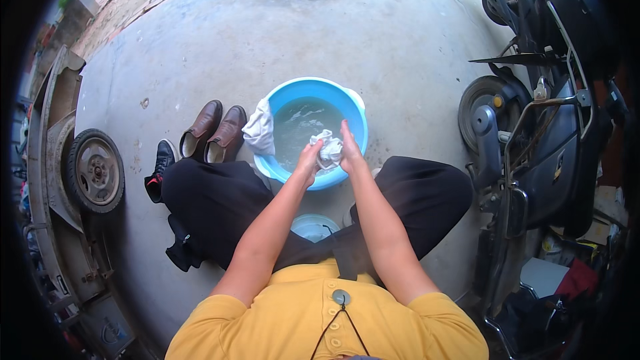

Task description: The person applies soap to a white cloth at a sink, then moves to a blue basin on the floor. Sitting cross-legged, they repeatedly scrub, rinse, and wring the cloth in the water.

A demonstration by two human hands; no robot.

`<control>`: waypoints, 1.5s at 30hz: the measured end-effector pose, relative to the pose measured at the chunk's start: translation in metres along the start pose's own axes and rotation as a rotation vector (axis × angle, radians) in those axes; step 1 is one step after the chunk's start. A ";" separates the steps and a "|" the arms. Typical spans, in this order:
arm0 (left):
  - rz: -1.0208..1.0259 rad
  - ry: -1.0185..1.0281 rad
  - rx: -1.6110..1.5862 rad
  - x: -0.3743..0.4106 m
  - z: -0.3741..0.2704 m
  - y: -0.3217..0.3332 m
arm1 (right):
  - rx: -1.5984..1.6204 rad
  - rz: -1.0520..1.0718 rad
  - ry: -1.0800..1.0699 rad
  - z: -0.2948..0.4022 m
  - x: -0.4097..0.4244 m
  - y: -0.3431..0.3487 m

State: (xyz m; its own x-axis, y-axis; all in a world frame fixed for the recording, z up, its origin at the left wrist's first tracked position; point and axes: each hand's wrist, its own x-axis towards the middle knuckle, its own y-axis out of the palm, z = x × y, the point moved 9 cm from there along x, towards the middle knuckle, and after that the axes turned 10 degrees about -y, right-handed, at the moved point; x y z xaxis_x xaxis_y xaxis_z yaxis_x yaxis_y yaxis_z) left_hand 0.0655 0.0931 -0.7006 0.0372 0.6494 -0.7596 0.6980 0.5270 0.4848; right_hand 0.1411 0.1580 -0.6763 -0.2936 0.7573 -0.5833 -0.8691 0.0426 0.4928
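Note:
A wet, crumpled white cloth [328,150] is bunched between my two hands over the near right part of a blue plastic basin [356,110]. My left hand [310,161] grips it from the left, thumb up. On the other side, my right hand [350,149] presses against it with its fingers straight and pointing away from me; its palm side is partly hidden. Cloudy water [300,125] with some foam fills the basin's lower part. Another white cloth [259,130] hangs over the basin's left rim.
Brown leather shoes [220,132] and a black sneaker [164,162] stand left of the basin. A small bucket [315,227] sits between my legs. Further left is a cart with a wheel [96,170]; at right, a parked scooter [545,160]. The floor [400,50] is concrete.

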 end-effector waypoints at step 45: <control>-0.551 -0.185 -0.206 0.064 0.084 -0.108 | -1.592 0.073 -0.459 -0.088 0.134 -0.061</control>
State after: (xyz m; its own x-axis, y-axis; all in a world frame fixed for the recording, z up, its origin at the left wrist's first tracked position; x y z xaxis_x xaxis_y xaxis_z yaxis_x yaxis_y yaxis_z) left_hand 0.0530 0.0316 -0.8379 -0.1534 0.1551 -0.9759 0.4980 0.8652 0.0592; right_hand 0.1199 0.1996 -0.8414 -0.4665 0.8563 -0.2216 -0.4538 -0.4468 -0.7710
